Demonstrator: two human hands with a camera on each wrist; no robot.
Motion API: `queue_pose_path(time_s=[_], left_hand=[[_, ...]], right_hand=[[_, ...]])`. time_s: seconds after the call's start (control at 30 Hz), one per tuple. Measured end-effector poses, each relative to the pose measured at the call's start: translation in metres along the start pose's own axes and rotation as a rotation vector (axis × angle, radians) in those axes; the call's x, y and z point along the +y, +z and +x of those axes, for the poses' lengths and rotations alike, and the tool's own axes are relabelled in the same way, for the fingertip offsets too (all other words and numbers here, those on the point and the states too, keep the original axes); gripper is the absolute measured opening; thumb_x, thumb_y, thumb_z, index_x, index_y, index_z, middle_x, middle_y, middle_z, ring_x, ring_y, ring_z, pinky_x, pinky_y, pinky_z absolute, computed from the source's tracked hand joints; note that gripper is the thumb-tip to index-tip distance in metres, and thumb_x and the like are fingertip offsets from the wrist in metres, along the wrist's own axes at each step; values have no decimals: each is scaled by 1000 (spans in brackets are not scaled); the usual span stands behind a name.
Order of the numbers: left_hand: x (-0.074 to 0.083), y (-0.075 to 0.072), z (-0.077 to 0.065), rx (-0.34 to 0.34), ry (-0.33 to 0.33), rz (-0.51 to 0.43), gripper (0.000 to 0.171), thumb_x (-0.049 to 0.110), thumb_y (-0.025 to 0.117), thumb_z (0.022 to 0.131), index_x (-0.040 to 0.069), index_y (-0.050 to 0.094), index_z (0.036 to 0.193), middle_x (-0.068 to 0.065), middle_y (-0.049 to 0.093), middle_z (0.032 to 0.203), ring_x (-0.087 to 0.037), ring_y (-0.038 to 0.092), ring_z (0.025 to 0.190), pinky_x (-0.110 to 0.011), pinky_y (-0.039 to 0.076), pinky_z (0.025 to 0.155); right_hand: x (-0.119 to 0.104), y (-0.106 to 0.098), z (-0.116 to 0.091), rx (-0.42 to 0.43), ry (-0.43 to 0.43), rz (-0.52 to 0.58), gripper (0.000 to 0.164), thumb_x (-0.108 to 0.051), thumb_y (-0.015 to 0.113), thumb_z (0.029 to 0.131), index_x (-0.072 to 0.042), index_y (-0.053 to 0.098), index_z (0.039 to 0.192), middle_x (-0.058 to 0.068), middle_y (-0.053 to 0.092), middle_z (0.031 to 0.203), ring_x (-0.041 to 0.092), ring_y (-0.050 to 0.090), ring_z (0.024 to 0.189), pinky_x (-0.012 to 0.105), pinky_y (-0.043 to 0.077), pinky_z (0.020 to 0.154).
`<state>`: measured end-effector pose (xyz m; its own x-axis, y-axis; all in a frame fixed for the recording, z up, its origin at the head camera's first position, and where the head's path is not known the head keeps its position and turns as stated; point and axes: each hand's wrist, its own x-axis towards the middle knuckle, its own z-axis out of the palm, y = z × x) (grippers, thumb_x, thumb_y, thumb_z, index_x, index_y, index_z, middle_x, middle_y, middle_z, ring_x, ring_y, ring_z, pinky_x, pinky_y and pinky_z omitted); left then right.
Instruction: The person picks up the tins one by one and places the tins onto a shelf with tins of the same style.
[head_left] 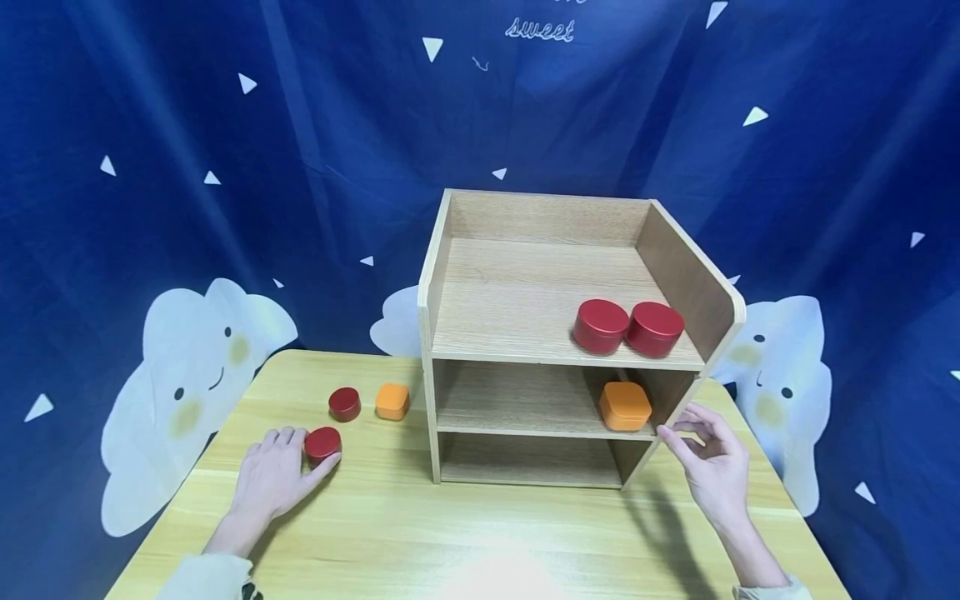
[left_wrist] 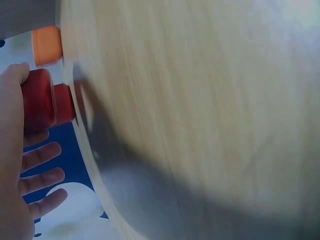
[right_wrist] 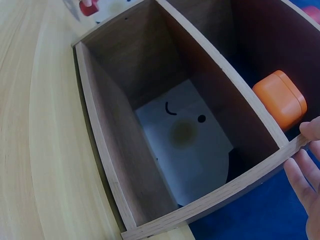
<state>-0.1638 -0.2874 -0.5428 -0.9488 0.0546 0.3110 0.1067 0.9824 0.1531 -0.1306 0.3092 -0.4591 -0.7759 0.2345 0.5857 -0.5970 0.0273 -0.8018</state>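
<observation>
At the left of the table my left hand holds a round red tin between thumb and index finger, the other fingers spread loosely. The left wrist view shows this tin close up. Just behind it stand another red tin and an orange square tin. My right hand pinches the front edge of the right side panel of a wooden shelf, thumb at the edge and fingers on the outside. Close by that thumb, an orange tin sits on the middle shelf.
Two red tins stand side by side on the shelf's top board, near its front right. The shelf rests on a light wooden table. Behind hangs a blue curtain with clouds and white triangles.
</observation>
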Motion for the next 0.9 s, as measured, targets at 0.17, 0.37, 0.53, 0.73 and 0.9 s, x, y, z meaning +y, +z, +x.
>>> queue_pose_path(time_s=[0.17, 0.37, 0.53, 0.73, 0.9], left_hand=[[6, -5, -4, 13, 16, 5, 74, 67, 70, 87, 1, 68, 119, -20, 71, 111, -39, 63, 103, -57, 50, 83], [14, -9, -8, 42, 42, -5, 72, 67, 73, 85, 2, 70, 115, -16, 71, 107, -36, 63, 102, -56, 51, 83], [19, -10, -12, 53, 50, -12, 72, 68, 73, 84, 2, 70, 114, -16, 72, 110, -36, 64, 105, -56, 52, 86], [29, -15, -12, 83, 63, -19, 65, 66, 75, 83, 5, 70, 105, -14, 72, 109, -34, 64, 104, -54, 53, 85], [38, -21, -12, 129, 84, -28, 57, 62, 78, 81, 9, 67, 95, -12, 72, 105, -32, 63, 99, -52, 53, 81]], right_hand=[[1, -1, 0, -4, 1, -12, 49, 34, 63, 79, 13, 64, 123, -7, 76, 98, 1, 74, 84, 12, 60, 74], [1, -1, 0, 1, 0, -12, 49, 34, 63, 79, 12, 65, 123, -8, 76, 97, 1, 74, 84, 12, 59, 72], [2, 0, 0, -6, -6, 13, 50, 35, 63, 79, 13, 64, 123, -7, 76, 97, 2, 75, 85, 12, 59, 72], [2, -1, 0, -4, 4, 0, 50, 35, 62, 79, 13, 64, 124, -7, 76, 97, 1, 74, 83, 12, 59, 72], [1, 0, 0, 1, 1, 6, 48, 34, 63, 79, 15, 64, 123, -6, 75, 98, 2, 74, 86, 13, 59, 73]])
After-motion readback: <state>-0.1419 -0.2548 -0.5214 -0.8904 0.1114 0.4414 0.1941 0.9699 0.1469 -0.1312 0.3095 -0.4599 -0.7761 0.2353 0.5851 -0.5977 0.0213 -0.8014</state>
